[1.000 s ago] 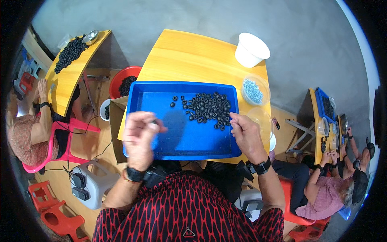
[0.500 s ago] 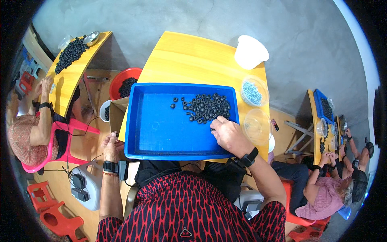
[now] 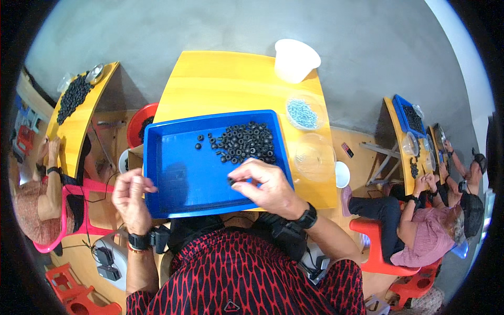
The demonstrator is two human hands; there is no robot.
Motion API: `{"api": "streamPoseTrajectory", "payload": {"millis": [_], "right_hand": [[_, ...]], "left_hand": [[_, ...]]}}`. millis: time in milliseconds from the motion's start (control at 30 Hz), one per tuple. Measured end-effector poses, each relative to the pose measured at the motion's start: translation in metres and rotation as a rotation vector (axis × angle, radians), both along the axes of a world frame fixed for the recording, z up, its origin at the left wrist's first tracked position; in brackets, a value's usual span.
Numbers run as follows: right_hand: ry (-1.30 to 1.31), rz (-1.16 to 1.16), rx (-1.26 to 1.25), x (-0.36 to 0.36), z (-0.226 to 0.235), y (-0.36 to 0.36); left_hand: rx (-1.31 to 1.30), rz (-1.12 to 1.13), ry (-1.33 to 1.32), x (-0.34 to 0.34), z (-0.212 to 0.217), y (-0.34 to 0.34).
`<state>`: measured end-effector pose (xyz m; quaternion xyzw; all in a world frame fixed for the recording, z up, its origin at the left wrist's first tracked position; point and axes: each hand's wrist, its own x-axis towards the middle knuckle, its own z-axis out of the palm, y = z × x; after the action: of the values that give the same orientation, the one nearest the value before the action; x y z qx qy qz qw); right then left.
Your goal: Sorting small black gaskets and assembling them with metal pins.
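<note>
A blue tray (image 3: 205,211) stands on the yellow table (image 3: 226,79) in front of me. Small round black parts (image 3: 244,143), many with a hole in the middle, are heaped in its far right portion, a few lying loose to their left. Over the tray my right hand (image 3: 270,189) pinches one small black part (image 3: 231,181) between thumb and forefinger. My left hand (image 3: 134,202) is raised at the tray's left wall, its fingers loosely bent and apart, with nothing visible in them.
Right of the tray are a clear bowl of small light-blue pieces (image 3: 302,113), another clear bowl (image 3: 313,157) and, farther back, a white tub (image 3: 296,62). A red basin (image 3: 137,123) sits beyond the table's left edge. Other people work at tables on both sides.
My right hand has moved left, away from the heap, with a black part in its fingertips. My left hand has risen from beside the table to the tray's left wall. The view has shifted.
</note>
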<state>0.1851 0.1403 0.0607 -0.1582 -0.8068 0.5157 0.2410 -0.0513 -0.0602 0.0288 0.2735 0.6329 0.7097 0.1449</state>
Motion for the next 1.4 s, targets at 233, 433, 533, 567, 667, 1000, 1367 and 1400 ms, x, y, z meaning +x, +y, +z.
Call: {"api": "streamPoseTrajectory", "payload": {"millis": [233,433,533,567,667,1000,1367,1400], "right_hand": [[0.182,0.041,0.130,0.001,-0.002,-0.011],[0.114,-0.043,0.195,0.036,-0.002,0.001],[-0.028,-0.198,0.336,0.065,0.003,0.039],[-0.133,-0.290,0.406,0.076,0.003,0.058],[-0.200,-0.352,0.556,0.113,-0.014,0.107],[-0.588,-0.069,0.652,0.112,-0.037,0.129],[-0.613,-0.082,0.687,0.114,-0.026,0.126],[-0.555,-0.101,0.605,0.113,-0.018,0.123]], "left_hand": [[0.035,-0.687,-0.591,0.088,0.008,0.059],[0.033,-0.755,-0.684,0.103,-0.010,0.077],[-0.014,-0.643,-0.654,0.099,-0.011,0.078],[-0.026,-0.604,-0.625,0.099,-0.013,0.079],[-0.021,-0.583,-0.684,0.100,-0.015,0.085],[-0.122,-0.582,-0.574,0.100,-0.021,0.082],[-0.115,-0.613,-0.582,0.098,-0.020,0.084],[-0.112,-0.613,-0.581,0.098,-0.020,0.084]]}}
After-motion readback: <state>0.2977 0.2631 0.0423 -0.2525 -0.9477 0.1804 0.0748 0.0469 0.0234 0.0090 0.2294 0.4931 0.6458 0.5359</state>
